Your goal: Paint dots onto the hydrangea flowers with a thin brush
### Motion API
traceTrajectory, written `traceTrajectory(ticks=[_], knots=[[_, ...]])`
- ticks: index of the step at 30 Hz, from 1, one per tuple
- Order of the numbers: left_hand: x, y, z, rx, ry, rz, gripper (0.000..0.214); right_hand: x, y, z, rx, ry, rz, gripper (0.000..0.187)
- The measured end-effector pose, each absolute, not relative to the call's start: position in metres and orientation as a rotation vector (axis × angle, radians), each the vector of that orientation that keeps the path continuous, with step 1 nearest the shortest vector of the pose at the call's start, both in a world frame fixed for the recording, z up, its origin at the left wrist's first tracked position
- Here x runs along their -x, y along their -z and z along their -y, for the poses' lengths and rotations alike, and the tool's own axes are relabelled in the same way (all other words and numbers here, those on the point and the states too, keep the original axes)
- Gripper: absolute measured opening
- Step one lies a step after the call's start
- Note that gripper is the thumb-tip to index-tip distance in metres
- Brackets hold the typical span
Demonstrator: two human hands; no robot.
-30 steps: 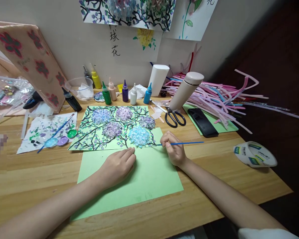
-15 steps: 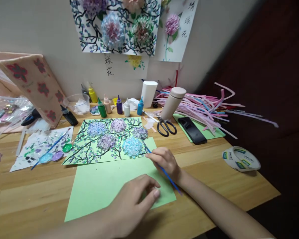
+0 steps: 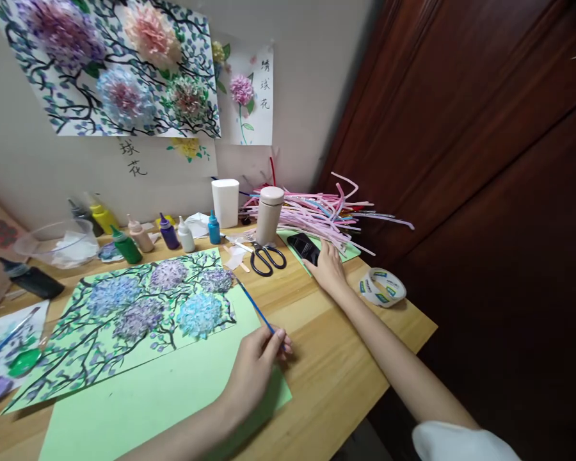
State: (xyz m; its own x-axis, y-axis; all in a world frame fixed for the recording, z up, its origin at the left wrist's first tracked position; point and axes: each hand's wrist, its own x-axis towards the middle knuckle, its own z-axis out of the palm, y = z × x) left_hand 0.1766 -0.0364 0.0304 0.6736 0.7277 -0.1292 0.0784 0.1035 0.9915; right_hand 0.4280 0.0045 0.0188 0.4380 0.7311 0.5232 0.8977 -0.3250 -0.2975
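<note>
My left hand (image 3: 256, 371) pinches the end of a thin blue paintbrush (image 3: 252, 302) over the right edge of a plain green sheet (image 3: 148, 397). The brush points up toward the flower painting (image 3: 125, 314) on the desk. My right hand (image 3: 327, 269) reaches far to the right, fingers laid on a black phone (image 3: 301, 246) that lies on a green card beside the pile of pink pipe cleaners (image 3: 326, 214).
Black scissors (image 3: 265, 257), a beige flask (image 3: 269, 214), a white box (image 3: 225, 202) and several small paint bottles (image 3: 168, 232) line the back of the wooden desk (image 3: 326, 365). A tape roll (image 3: 383, 287) sits at the right edge. A dark wooden door stands at the right.
The paintbrush has passed from my right hand to my left. My right hand has reached out to the black phone. The view has swung to the right.
</note>
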Motion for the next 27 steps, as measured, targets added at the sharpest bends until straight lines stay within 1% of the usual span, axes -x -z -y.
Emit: traceTrajectory(ticks=[1,3,5,10,15,17,19,22,25,27], knots=[[-0.176,-0.027,0.037,-1.464,-0.55,-0.732,0.038,-0.439,-0.017,-0.01,2.261,0.28,1.301,0.066],[-0.173,-0.022,0.04,-1.556,-0.533,-0.725,0.036,-0.452,-0.016,-0.018,2.358,0.067,1.28,0.067],[-0.17,-0.019,0.043,-1.614,-0.497,-0.698,0.036,-0.455,-0.016,-0.022,2.347,-0.015,1.317,0.067],[-0.169,-0.018,0.045,-1.644,-0.435,-0.68,0.037,-0.445,-0.018,-0.025,2.343,0.097,1.295,0.057],[-0.17,-0.021,0.044,-1.641,-0.397,-0.687,0.039,-0.439,-0.018,-0.022,2.282,0.103,1.325,0.058],[-0.17,-0.022,0.043,-1.639,-0.387,-0.695,0.039,-0.447,-0.017,-0.018,2.216,-0.018,1.315,0.061],[-0.17,-0.023,0.043,-1.639,-0.385,-0.698,0.039,-0.462,-0.018,-0.012,2.11,-0.267,1.198,0.06],[-0.17,-0.023,0.043,-1.651,-0.383,-0.698,0.039,-0.485,-0.018,-0.002,1.948,-0.603,1.006,0.049],[-0.17,-0.022,0.043,-1.646,-0.373,-0.688,0.039,-0.498,-0.016,0.003,1.913,-0.709,0.979,0.038],[-0.17,-0.021,0.043,-1.63,-0.373,-0.686,0.038,-0.498,-0.013,0.003,1.909,-0.723,0.963,0.037]])
